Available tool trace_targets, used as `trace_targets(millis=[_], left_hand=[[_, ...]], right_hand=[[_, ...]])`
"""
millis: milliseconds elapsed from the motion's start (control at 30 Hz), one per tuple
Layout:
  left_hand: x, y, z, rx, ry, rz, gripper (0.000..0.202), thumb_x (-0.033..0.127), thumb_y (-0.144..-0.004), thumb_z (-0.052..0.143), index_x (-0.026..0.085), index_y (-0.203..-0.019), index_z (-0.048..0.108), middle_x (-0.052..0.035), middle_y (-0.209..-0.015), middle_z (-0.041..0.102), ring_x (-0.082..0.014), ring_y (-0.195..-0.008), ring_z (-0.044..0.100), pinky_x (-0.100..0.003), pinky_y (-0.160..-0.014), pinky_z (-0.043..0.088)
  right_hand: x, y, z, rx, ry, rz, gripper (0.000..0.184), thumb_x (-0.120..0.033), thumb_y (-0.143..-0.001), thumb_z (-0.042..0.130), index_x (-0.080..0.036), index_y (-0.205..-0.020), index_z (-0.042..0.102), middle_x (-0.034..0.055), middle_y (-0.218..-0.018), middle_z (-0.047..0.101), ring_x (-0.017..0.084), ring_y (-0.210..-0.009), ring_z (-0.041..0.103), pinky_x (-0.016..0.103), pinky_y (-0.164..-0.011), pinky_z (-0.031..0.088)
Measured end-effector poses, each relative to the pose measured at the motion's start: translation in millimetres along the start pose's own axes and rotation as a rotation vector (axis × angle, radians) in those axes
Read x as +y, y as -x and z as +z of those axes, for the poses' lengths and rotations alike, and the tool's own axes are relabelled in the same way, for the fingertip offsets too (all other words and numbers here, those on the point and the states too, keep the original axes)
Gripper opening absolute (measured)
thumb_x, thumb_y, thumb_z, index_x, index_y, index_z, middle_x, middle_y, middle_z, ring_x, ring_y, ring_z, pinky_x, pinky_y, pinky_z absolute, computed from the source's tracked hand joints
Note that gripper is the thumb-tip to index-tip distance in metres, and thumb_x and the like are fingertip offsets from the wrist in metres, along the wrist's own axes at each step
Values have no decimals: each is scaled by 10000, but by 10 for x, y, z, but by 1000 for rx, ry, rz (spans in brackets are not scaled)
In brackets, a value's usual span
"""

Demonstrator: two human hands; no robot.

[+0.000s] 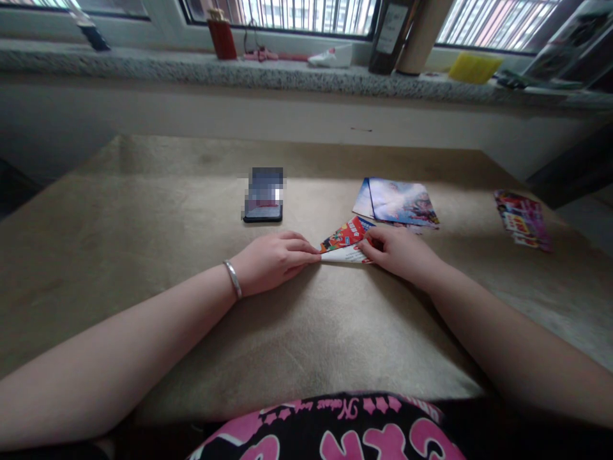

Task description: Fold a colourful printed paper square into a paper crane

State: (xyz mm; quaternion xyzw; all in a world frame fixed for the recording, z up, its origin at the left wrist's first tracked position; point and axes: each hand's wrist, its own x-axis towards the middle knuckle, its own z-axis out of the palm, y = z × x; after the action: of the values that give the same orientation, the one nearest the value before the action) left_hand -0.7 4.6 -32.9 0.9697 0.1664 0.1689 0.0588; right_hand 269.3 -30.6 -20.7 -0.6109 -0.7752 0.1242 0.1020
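Golden-brown worktop [287, 358] with a folded paper [341, 237] at its middle

Soft light gives the smooth, faintly mottled surface a dull sheen, with shadows gathering beneath both arms. Its far edge stands by a pale wall [191, 105], under a speckled stone windowsill [158, 70]; barred windows [306, 16] rise behind. On the sill are a red container [221, 37], a dark box [389, 35] and a flat yellow thing [474, 67] (too blurred to name more closely).

Beyond the left hand [275, 260] lies a phone [263, 207], its screen partly pixelated. Just behind the paper, near the right hand [402, 252], some pale blue printed sheets [402, 199] overlap; they are the closest things to the work. Colourful cards [524, 220] lie well apart, near the right edge. A black shirt [306, 441] with pink lettering fills the bottom of the view.

The left forearm [134, 345] slants in from the lower left, a silver bracelet [232, 279] at the wrist. That hand is palm down, fingers stretched and close together, tips touching the paper's narrow left end; its thumb is hidden. Opposite, the right thumb and forefinger pinch the wider end, where a red printed panel meets a white one.
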Motion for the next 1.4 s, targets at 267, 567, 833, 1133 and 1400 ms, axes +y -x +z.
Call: trace_targets(millis=[267, 567, 833, 1133, 1400], left_hand=[[29, -9, -13, -14, -74, -36, 270, 219, -946, 454, 221, -1118, 663, -70, -1019, 672, -156, -903, 600, -268, -777, 516], [-1, -1, 1, -30, -116, 7, 296, 215, -964, 406, 199, -1147, 639, -77, -1026, 668, -158, -909, 593, -275, -775, 525], [17, -17, -16, -25, -128, 13, 282, 209, -956, 423, 201, -1133, 642, -73, -1006, 668, -157, -897, 595, -273, -770, 523], [92, 21, -108, -29, -127, 19, 288, 202, -930, 451, 199, -1150, 637, -86, -964, 651, -163, -895, 594, -290, -782, 527], [83, 166, -188, -21, -136, 12, 283, 212, -931, 444, 207, -1123, 652, -80, -1009, 673, -159, -922, 621, -282, -797, 531]], right_hand=[[22, -12, 1, 22, -46, -6, 263, -355, -827, 509, -205, -617, 465, 1, -607, 537, 129, -544, 443, 261, -515, 254], [-19, 7, 56, 356, 45, -165, 80, -264, -782, 557, -196, -815, 531, 99, -905, 612, 231, -840, 536, 325, -723, 406], [-184, -3, 100, 226, 198, -384, 277, -345, -926, 443, -192, -953, 673, 75, -971, 688, 239, -951, 540, 378, -923, 336], [-445, -6, 34, 128, 292, -397, 289, -343, -944, 418, -185, -929, 659, 70, -919, 670, 216, -873, 563, 350, -851, 333], [-697, -97, 70, 16, 183, -341, 169, -290, -876, 513, -163, -860, 623, 82, -870, 675, 217, -819, 578, 317, -762, 376]])
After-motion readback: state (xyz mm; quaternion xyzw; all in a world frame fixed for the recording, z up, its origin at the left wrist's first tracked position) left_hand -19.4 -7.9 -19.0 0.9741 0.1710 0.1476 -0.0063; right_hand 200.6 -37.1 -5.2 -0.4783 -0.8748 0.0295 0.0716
